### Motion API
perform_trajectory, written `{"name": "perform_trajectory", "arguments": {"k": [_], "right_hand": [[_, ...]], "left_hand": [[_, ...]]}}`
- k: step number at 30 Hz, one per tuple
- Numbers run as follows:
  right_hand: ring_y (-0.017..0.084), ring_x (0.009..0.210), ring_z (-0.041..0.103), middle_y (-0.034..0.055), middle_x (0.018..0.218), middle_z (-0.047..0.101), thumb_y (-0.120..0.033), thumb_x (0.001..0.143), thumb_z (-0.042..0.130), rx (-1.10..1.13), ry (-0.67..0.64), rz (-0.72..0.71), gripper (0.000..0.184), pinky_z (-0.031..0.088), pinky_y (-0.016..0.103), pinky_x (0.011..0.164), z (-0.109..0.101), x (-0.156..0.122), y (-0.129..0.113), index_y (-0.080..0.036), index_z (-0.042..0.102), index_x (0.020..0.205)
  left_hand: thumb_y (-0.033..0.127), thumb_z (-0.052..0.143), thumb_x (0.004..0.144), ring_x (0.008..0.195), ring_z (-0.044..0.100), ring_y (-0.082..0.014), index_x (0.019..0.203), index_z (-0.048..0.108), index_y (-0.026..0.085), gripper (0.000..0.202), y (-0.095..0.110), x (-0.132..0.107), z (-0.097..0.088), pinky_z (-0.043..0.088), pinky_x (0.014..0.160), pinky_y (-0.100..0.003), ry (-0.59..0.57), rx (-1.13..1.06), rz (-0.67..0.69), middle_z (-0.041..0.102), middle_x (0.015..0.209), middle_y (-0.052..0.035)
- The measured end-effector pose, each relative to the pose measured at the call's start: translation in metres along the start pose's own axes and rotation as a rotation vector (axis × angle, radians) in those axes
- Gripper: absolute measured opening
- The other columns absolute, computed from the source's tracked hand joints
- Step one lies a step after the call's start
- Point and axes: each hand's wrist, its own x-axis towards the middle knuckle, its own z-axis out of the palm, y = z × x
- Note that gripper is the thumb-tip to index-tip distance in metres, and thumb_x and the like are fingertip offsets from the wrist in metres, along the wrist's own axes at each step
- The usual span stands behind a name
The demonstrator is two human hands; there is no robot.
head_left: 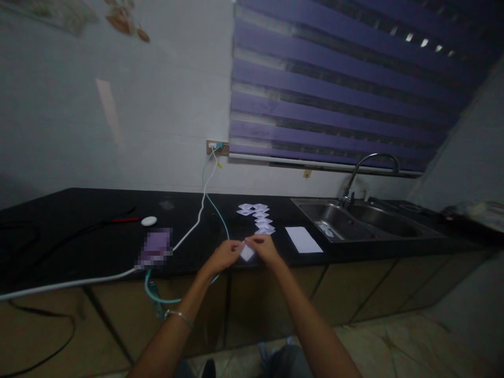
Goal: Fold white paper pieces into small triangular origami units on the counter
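Between my two hands is a small piece of white folded paper [248,252], its lower corner pointing toward me at the counter's front edge. My left hand [227,255] pinches it at the upper left. The fingers of my right hand [264,248] close on its upper right side. Just beyond them, several small folded white papers [261,215] lie in an overlapping row that bends left at its far end. To the right of my right hand, a flat white sheet of paper [303,240] rests on the black counter.
A double steel sink [315,210] with a curved faucet [356,170] is at the right. A white cable [192,229] and a teal cable [219,214] run from the wall outlet [217,147] across the counter [90,210]. A white oval object [148,221] and a blurred purple item [157,245] lie at left.
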Motion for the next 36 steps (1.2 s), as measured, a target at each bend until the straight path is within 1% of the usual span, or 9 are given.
{"name": "perform_trajectory", "arguments": {"k": [5, 10, 13, 17, 22, 26, 30, 33, 36], "right_hand": [[0.017, 0.059, 0.061, 0.0055, 0.068, 0.07, -0.038, 0.071, 0.07, -0.048, 0.048, 0.012, 0.023, 0.044, 0.026, 0.055, 0.002, -0.001, -0.002, -0.015, 0.075, 0.073], [0.02, 0.074, 0.066, 0.0071, 0.089, 0.073, -0.037, 0.066, 0.074, 0.093, -0.008, 0.092, 0.038, 0.05, 0.031, 0.069, 0.003, -0.002, -0.004, -0.017, 0.071, 0.099], [0.02, 0.071, 0.066, 0.007, 0.086, 0.073, -0.036, 0.064, 0.076, 0.119, -0.051, 0.121, 0.036, 0.05, 0.031, 0.069, 0.001, -0.003, -0.003, -0.016, 0.072, 0.093], [0.02, 0.067, 0.066, 0.0069, 0.078, 0.072, -0.034, 0.057, 0.08, 0.128, 0.05, 0.115, 0.031, 0.05, 0.03, 0.066, 0.0, -0.003, -0.001, -0.015, 0.073, 0.081], [0.02, 0.065, 0.066, 0.0079, 0.076, 0.072, -0.034, 0.057, 0.081, 0.185, 0.128, 0.158, 0.031, 0.049, 0.029, 0.062, -0.001, -0.004, -0.002, -0.013, 0.072, 0.078], [0.018, 0.061, 0.064, 0.0032, 0.068, 0.07, -0.033, 0.057, 0.08, 0.223, 0.072, 0.159, 0.047, 0.049, 0.027, 0.058, -0.001, -0.006, -0.005, -0.015, 0.067, 0.099], [0.019, 0.077, 0.066, 0.0049, 0.088, 0.07, -0.029, 0.061, 0.078, 0.273, -0.003, 0.063, 0.059, 0.051, 0.031, 0.07, 0.0, -0.007, -0.009, -0.021, 0.06, 0.116], [0.021, 0.085, 0.066, 0.008, 0.097, 0.07, -0.03, 0.063, 0.076, 0.214, -0.017, 0.028, 0.042, 0.05, 0.035, 0.08, 0.0, -0.009, -0.013, -0.018, 0.068, 0.103], [0.023, 0.087, 0.066, 0.0084, 0.097, 0.071, -0.031, 0.065, 0.076, 0.17, -0.004, 0.025, 0.036, 0.049, 0.038, 0.084, -0.001, -0.01, -0.015, -0.017, 0.071, 0.097]], "left_hand": [[0.055, 0.048, 0.081, 0.057, 0.054, -0.0155, 0.07, 0.068, 0.012, 0.049, 0.003, -0.001, 0.0, 0.039, 0.053, -0.022, -0.024, -0.026, 0.014, 0.063, 0.061, -0.0019], [0.054, 0.041, 0.085, 0.058, 0.053, -0.0155, 0.073, 0.067, 0.011, 0.052, 0.0, 0.001, -0.001, 0.039, 0.054, -0.023, 0.125, 0.013, 0.05, 0.063, 0.063, -0.003], [0.052, 0.04, 0.087, 0.06, 0.054, -0.0155, 0.075, 0.067, 0.011, 0.05, -0.002, 0.002, 0.0, 0.038, 0.055, -0.023, 0.166, 0.035, 0.05, 0.064, 0.066, -0.0036], [0.054, 0.054, 0.078, 0.059, 0.055, -0.0153, 0.084, 0.068, 0.01, 0.046, -0.004, 0.004, 0.003, 0.035, 0.051, -0.021, 0.127, -0.017, -0.045, 0.067, 0.071, -0.0051], [0.054, 0.059, 0.075, 0.044, 0.045, -0.0103, 0.068, 0.068, 0.008, 0.048, -0.001, 0.002, 0.0, 0.024, 0.043, -0.021, -0.021, -0.005, -0.125, 0.068, 0.063, -0.0087], [0.05, 0.056, 0.079, 0.048, 0.049, -0.0114, 0.06, 0.067, 0.009, 0.046, 0.004, 0.001, -0.007, 0.03, 0.048, -0.022, -0.04, -0.028, -0.032, 0.067, 0.058, -0.0076], [0.048, 0.058, 0.078, 0.052, 0.054, -0.0137, 0.058, 0.064, 0.011, 0.042, 0.008, 0.001, -0.009, 0.036, 0.054, -0.023, 0.029, -0.061, -0.02, 0.066, 0.057, -0.0061], [0.046, 0.06, 0.078, 0.063, 0.06, -0.0164, 0.072, 0.066, 0.011, 0.036, 0.008, 0.001, -0.008, 0.042, 0.061, -0.025, 0.043, -0.154, -0.04, 0.069, 0.067, -0.0066], [0.041, 0.065, 0.075, 0.08, 0.064, -0.0184, 0.106, 0.06, 0.014, 0.041, 0.006, -0.001, -0.009, 0.046, 0.072, -0.027, 0.096, -0.349, -0.05, 0.07, 0.091, -0.0078]]}}
